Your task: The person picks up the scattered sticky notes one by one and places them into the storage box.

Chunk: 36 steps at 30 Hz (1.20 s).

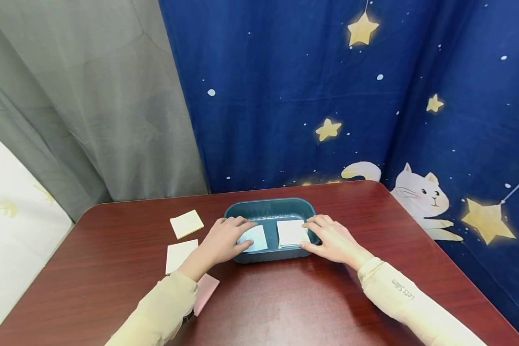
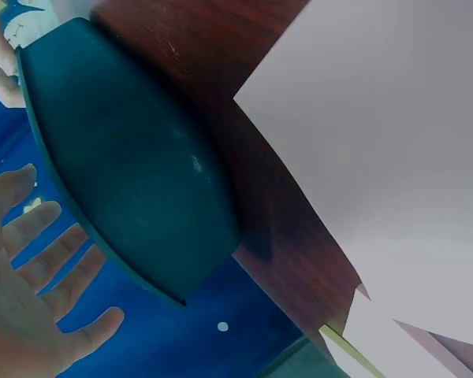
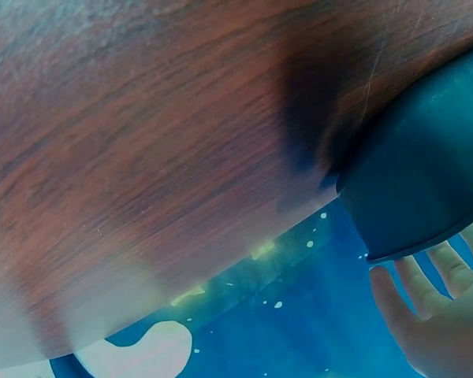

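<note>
A dark teal box (image 1: pixel 265 209) sits on the table with its long side toward me. In its left half lies a pale blue sticky note pad (image 1: pixel 257 239). A stack of white note pads (image 1: pixel 292 232) lies in the right half. My left hand (image 1: pixel 227 238) reaches over the box's left end, thumb and fingers about the pale blue pad; its fingers (image 2: pixel 51 256) look spread and straight in the left wrist view. Over the right end is my right hand (image 1: pixel 335 240), fingertips at the edge of the white stack. In the right wrist view its fingers (image 3: pixel 426 291) extend over the rim.
Left of the box lie a cream note pad (image 1: pixel 187 224), a white pad (image 1: pixel 179 254) and a pink pad (image 1: pixel 206 292), partly behind the left arm. The reddish-brown wooden table (image 1: pixel 277 307) ends at a blue star-patterned curtain (image 1: pixel 281 96) and a grey one (image 1: pixel 112 105).
</note>
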Each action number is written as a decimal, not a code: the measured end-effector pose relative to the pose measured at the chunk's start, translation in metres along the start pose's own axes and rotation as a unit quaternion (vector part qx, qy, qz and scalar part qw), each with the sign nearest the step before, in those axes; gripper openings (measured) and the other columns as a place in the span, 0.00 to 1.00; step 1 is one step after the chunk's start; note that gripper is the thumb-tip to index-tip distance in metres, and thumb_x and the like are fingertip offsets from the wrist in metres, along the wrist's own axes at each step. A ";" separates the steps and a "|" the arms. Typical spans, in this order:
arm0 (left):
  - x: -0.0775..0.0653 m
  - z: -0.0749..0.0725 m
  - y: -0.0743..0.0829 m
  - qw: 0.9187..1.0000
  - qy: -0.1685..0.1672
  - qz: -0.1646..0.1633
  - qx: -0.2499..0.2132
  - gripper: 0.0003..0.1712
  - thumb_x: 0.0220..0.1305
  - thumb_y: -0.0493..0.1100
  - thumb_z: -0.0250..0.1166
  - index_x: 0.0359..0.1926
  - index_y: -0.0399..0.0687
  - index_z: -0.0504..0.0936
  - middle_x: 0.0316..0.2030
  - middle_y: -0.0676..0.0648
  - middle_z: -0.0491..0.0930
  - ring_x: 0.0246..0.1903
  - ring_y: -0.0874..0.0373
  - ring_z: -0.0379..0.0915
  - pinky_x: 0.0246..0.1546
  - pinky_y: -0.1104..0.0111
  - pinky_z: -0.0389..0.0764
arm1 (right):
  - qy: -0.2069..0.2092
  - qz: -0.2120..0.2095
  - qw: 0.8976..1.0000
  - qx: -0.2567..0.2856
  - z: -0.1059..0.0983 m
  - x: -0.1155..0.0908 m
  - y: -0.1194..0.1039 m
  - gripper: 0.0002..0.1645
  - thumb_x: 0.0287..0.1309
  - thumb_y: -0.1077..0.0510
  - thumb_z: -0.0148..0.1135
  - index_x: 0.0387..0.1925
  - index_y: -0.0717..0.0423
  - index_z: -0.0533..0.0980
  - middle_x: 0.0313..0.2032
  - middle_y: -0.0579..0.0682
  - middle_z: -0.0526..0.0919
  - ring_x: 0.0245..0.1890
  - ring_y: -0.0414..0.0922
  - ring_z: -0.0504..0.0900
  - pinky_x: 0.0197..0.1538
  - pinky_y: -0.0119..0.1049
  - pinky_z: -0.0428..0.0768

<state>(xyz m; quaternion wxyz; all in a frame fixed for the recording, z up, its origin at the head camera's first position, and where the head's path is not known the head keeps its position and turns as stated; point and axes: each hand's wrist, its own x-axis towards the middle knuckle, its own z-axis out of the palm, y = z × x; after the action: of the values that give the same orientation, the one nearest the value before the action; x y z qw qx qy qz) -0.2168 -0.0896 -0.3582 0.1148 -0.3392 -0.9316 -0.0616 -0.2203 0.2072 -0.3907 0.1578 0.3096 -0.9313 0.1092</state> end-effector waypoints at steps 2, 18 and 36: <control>-0.005 -0.002 0.001 1.000 0.008 0.006 0.000 0.25 0.56 0.54 0.59 0.54 0.52 0.74 0.46 0.50 0.73 0.46 0.55 0.68 0.46 0.53 0.65 | -0.001 0.001 1.000 0.001 -0.001 0.000 0.000 0.34 0.49 0.32 0.52 0.47 0.52 0.75 0.47 0.49 0.72 0.48 0.47 0.68 0.43 0.46 0.71; -0.047 0.000 0.002 0.998 0.061 0.009 -0.024 0.29 0.55 0.52 0.61 0.58 0.51 0.69 0.47 0.49 0.73 0.46 0.56 0.68 0.44 0.53 0.66 | -0.009 0.004 1.000 -0.001 -0.001 0.000 -0.001 0.35 0.50 0.31 0.50 0.48 0.52 0.75 0.48 0.49 0.72 0.49 0.47 0.67 0.44 0.46 0.71; -0.081 0.005 0.000 0.995 0.089 -0.029 -0.022 0.35 0.49 0.51 0.66 0.59 0.48 0.68 0.45 0.48 0.73 0.43 0.54 0.70 0.40 0.53 0.68 | -0.009 0.008 1.000 0.006 -0.002 0.000 -0.002 0.34 0.50 0.32 0.51 0.48 0.51 0.75 0.47 0.48 0.72 0.49 0.46 0.67 0.44 0.46 0.70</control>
<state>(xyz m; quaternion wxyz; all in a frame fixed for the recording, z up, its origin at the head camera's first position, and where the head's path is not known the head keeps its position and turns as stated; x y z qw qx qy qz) -0.1577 -0.1385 -0.3840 0.1884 -0.3080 -0.9254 -0.1156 -0.2186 0.2066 -0.3889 0.1467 0.3044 -0.9343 0.1135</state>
